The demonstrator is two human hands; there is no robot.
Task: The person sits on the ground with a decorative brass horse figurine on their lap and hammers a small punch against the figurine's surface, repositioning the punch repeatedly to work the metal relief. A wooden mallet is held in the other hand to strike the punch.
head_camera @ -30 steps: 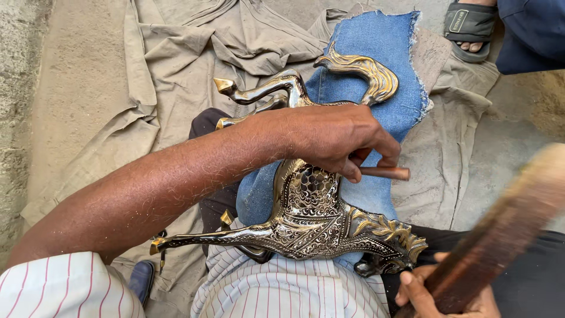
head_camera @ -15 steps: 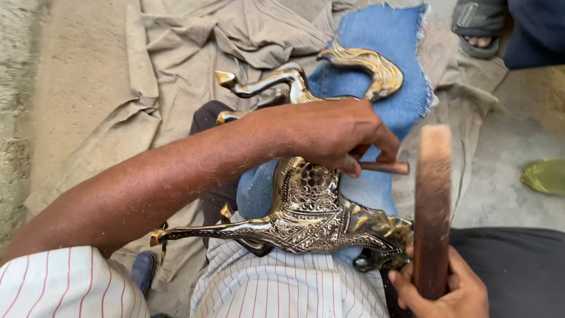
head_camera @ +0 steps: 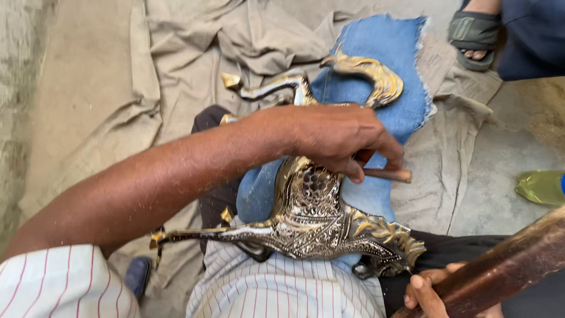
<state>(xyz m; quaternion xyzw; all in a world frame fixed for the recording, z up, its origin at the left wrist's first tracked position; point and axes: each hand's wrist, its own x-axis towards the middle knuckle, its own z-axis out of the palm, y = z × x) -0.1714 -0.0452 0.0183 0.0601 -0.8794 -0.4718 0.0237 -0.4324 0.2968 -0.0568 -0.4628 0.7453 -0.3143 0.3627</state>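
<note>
Clamped around a thin wooden-handled tool [head_camera: 385, 174], the left hand [head_camera: 335, 138] presses it against the ornate brass horse figure [head_camera: 318, 221], which lies across the person's lap on a blue denim cloth [head_camera: 388, 65], its head at the far side. At the near right, the right hand [head_camera: 432, 291] grips a thick dark wooden mallet [head_camera: 506, 268], held apart from the figure. Beige cloth [head_camera: 176, 70] covers the floor beyond.

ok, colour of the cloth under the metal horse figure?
Blue denim cloth, frayed edges; head view.

Wooden mallet [head_camera: 506, 268] in rt hand [head_camera: 432, 291] swung from upright to low, angled right
</note>
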